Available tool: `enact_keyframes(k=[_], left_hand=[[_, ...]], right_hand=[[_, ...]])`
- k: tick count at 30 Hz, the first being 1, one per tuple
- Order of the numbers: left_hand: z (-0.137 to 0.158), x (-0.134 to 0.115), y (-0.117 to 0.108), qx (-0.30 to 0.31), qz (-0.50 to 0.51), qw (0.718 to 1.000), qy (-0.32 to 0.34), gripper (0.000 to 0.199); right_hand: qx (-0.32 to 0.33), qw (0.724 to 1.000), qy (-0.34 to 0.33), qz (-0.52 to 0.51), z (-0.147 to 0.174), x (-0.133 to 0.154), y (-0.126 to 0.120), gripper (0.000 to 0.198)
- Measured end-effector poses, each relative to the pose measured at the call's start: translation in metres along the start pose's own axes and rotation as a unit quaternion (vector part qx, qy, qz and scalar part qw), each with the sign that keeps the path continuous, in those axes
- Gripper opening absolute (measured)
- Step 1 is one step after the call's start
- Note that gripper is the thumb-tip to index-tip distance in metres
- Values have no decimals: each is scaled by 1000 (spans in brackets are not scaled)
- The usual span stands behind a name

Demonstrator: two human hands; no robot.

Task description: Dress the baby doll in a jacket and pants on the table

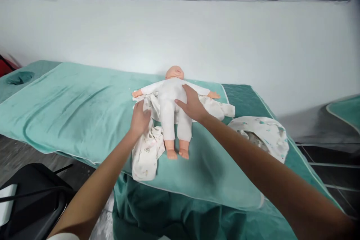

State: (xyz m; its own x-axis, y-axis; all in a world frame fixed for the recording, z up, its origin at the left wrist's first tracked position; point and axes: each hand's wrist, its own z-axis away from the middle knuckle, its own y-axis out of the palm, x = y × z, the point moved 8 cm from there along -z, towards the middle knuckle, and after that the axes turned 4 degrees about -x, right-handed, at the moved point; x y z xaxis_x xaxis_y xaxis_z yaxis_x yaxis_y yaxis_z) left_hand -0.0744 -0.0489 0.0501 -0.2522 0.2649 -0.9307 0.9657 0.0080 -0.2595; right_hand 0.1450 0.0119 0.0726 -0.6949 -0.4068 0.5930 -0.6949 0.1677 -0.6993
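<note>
Doll (170,97) in white lies on its back across the green bed (67,108), head toward the wall (180,37), arms spread wide, a printed garment (146,157) partly beneath it. From left: the left hand (140,120), fingers curled, is at the garment near the doll's hip — whether it pinches any fabric cannot be told. The right hand (194,103) rests loosely over the doll's torso, thumb apart from the fingers, gripping nothing. Farther right lies a second printed cloth (266,129). The step looks to be arranging the garment; done well, it likely calls for a light, steadying right hand while the left draws the folds outward — without tugging the doll askew or bunching fabric underneath.
</note>
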Motion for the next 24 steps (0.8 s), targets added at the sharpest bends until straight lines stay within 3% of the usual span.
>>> enact_keyframes(k=[4, 10, 15, 18, 20, 24], left_hand=[[3, -4, 19, -87, 45, 991, -96, 57], [-9, 20, 78, -24, 220, 936, -275, 61], [-28, 25, 89, 10, 296, 907, -301, 64], [-39, 18, 69, 24, 297, 907, -296, 66], [-47, 12, 41, 34, 278, 919, -276, 64], [-64, 12, -52, -20, 183, 963, -195, 53]], right_hand=[[4, 996, 74, 55, -50, -44, 7, 96], [84, 968, 225, 69, -109, -93, 14, 104], [93, 964, 242, 59, -130, -105, 19, 100], [113, 966, 233, 28, -140, -93, 27, 92], [131, 964, 230, 11, -148, -75, 36, 90], [149, 967, 209, -12, -171, -20, 70, 92]])
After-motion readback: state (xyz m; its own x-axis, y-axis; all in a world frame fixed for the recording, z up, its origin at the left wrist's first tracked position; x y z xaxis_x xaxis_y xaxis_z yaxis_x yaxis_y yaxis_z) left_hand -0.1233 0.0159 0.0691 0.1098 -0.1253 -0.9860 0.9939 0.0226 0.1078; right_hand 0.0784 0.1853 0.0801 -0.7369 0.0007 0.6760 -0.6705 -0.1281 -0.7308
